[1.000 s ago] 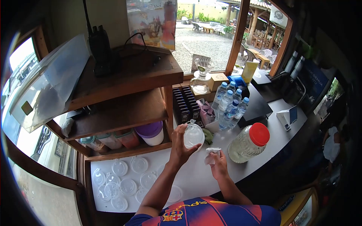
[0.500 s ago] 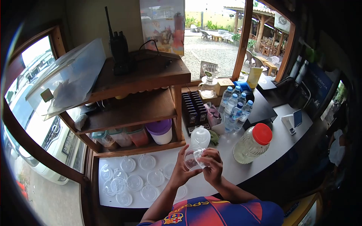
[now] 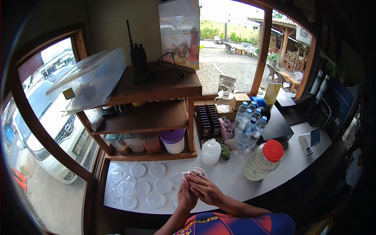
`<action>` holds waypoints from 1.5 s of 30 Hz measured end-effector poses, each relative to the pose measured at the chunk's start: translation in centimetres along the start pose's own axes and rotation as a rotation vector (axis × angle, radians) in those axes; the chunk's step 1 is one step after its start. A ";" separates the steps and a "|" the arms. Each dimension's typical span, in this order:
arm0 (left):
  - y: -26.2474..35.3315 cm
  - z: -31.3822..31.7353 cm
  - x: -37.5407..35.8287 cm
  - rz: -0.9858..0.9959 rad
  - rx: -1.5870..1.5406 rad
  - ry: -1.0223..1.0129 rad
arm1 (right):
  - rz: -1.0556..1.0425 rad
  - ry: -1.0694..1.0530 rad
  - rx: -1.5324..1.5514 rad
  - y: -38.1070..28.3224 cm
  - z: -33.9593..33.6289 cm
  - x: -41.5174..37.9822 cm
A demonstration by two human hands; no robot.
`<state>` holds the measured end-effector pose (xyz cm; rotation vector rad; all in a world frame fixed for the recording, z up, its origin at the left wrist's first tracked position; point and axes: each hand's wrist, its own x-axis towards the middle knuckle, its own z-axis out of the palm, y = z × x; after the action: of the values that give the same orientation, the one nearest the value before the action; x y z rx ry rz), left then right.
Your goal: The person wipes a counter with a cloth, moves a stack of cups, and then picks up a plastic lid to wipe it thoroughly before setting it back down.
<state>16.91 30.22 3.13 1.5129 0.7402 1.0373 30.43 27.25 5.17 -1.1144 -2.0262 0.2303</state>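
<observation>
Close to the counter's front edge, my two hands are together around a clear plastic lid (image 3: pixel 202 171), only its far rim showing. My left hand (image 3: pixel 187 197) grips the lid from the near left side. Over it lies my right hand (image 3: pixel 205 188), fingers closed and pressing a white tissue (image 3: pixel 190 172) against the lid. Several more clear domed lids (image 3: pixel 155 199) are spread over the white counter to the left. Beyond my hands stands a stack of translucent cups or lids (image 3: pixel 211 152), beside a crumpled green cloth (image 3: pixel 225 151).
A large glass jar with a red cap (image 3: pixel 260 161) is to the right. Behind it are several water bottles (image 3: pixel 247 131) and a dark box rack (image 3: pixel 207 121). A wooden shelf (image 3: pixel 147 119) with tubs rises at left, a walkie-talkie (image 3: pixel 139 64) on top.
Both hands have come down and nearer to my body, and the lid has tilted so it shows less. My right hand has moved over the left with the tissue. The camera view has shifted.
</observation>
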 end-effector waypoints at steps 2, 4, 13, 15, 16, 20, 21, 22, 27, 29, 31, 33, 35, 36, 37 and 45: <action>-1.0 0.7 -0.5 -0.167 -0.671 0.229 | -0.054 -0.095 -0.019 -0.1 -0.9 -0.2; -0.7 0.7 -0.8 -0.209 -0.967 0.413 | -0.047 -0.168 0.095 0.4 -0.5 -1.0; 1.3 -1.6 -7.2 -0.108 -0.402 0.589 | -0.166 -0.360 0.235 -2.5 3.8 -1.0; 0.7 -3.2 -7.8 -0.084 -0.717 0.707 | -0.236 -0.408 0.270 -2.6 5.3 -1.4; 1.1 -3.5 -8.4 -0.053 -0.744 0.715 | -0.246 -0.425 0.313 -2.8 5.9 -1.5; 0.5 -3.7 -12.1 0.008 0.511 0.576 | -0.343 -0.412 0.275 -4.9 6.3 0.2; 0.5 -3.7 -11.9 0.031 0.290 0.598 | -0.370 -0.396 0.261 -5.6 6.6 0.7; 0.7 -3.6 -11.5 0.054 0.071 0.611 | -0.374 -0.413 0.313 -5.9 7.0 1.0; 4.1 -5.5 -10.8 0.037 -0.659 0.770 | -0.384 -0.420 0.370 -5.5 7.9 0.8; 2.0 -5.2 -11.0 0.037 -0.580 0.725 | -0.373 -0.397 0.393 -5.5 7.8 1.2; 1.1 -4.1 -10.4 0.090 -0.704 0.685 | -0.341 -0.369 0.392 -6.0 7.2 1.5; 1.3 -3.8 -9.5 0.129 -0.767 0.660 | -0.318 -0.342 0.333 -5.7 6.9 1.8; 1.5 -4.7 -9.2 0.116 -0.531 0.625 | -0.303 -0.308 0.304 -5.2 6.6 1.7; 1.9 -5.0 -8.9 0.110 -0.414 0.605 | -0.282 -0.292 0.285 -4.8 6.5 1.5; 2.4 -5.0 -8.4 0.091 -0.524 0.607 | -0.257 -0.276 0.267 -4.4 6.6 1.1; 0.1 -4.3 -5.3 0.111 -0.004 0.294 | -0.165 -0.084 0.192 -4.0 4.8 1.3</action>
<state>10.82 27.34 2.13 1.4262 0.8634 1.3626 24.11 26.87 4.65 -0.8271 -2.1080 0.3842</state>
